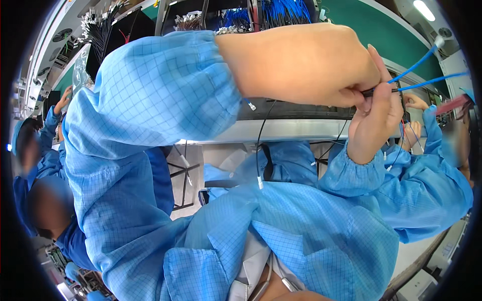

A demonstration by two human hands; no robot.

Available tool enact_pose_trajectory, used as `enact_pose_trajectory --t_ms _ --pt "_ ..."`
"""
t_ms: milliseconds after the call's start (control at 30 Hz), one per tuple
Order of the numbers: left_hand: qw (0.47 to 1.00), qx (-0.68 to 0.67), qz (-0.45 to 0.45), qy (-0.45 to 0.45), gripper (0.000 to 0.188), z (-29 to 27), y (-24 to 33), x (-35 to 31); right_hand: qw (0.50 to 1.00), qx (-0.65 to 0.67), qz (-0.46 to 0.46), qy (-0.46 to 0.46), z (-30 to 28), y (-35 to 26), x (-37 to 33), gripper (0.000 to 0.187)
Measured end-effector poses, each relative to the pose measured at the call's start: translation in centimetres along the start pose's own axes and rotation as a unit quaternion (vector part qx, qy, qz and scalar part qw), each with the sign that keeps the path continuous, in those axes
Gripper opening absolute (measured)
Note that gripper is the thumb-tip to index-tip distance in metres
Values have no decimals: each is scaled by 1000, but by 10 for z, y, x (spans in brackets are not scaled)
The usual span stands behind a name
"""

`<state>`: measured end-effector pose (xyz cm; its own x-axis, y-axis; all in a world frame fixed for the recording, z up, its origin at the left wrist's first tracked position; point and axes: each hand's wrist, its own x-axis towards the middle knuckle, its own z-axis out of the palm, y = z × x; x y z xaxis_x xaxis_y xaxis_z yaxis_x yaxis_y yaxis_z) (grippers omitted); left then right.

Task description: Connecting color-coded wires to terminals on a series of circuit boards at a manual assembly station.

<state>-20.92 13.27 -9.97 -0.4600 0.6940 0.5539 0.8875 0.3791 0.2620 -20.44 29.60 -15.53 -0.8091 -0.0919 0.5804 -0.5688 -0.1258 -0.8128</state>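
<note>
Blue cables (427, 67) are running from the upper right of the view down to the point where both hands are meeting, high up and close to the camera. At that meeting point a short dark piece (368, 92), seemingly a sleeve or connector, is being pinched between the fingertips. The left hand (306, 62) is reaching across from the left, its fingers closing on the dark piece from above. The right hand (374, 118) is rising from below, thumb and fingers pressing on the same piece, so both hands are gripping it together. A thin black wire (258, 145) is hanging down from under the left hand, ending in a small white tip just above the person's chest. Both forearms are covered by light blue checked sleeves (150, 95) with elastic cuffs.

Behind the hands a grey shelf edge (281, 131) is crossing the view, and above it bundles of blue wires (281, 11) and black cables with white ends (98, 25) are hanging from a rack. At the left, another person in a blue coat (37, 165) is raising a hand. At the right, a further worker's blue sleeve (442, 145) is showing near the cables.
</note>
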Motion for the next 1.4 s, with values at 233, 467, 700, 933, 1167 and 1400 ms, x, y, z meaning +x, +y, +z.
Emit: enact_pose_trajectory --t_ms 233,467,700,933,1167,1400 --pt "973 -42 -216 -75 14 -66 -22 -28 996 81 -30 -3 -22 11 0 40" --pt "895 -44 -345 -279 6 -43 -60 -83 983 -86 -124 -106 -40 8 -10 36" --pt "851 -54 -424 -304 6 -12 -79 -98 973 -110 -126 -160 -45 2 -18 37" --pt "887 -70 -373 -264 5 -3 -86 -105 975 -102 -118 -160 -46 10 -23 35" --pt "863 -60 -411 -289 7 -11 -86 -105 972 -87 -120 -182 -43 10 -23 32" --pt "893 -65 -364 -258 12 -5 -90 -111 971 -96 -127 -176 -44 12 -24 30"
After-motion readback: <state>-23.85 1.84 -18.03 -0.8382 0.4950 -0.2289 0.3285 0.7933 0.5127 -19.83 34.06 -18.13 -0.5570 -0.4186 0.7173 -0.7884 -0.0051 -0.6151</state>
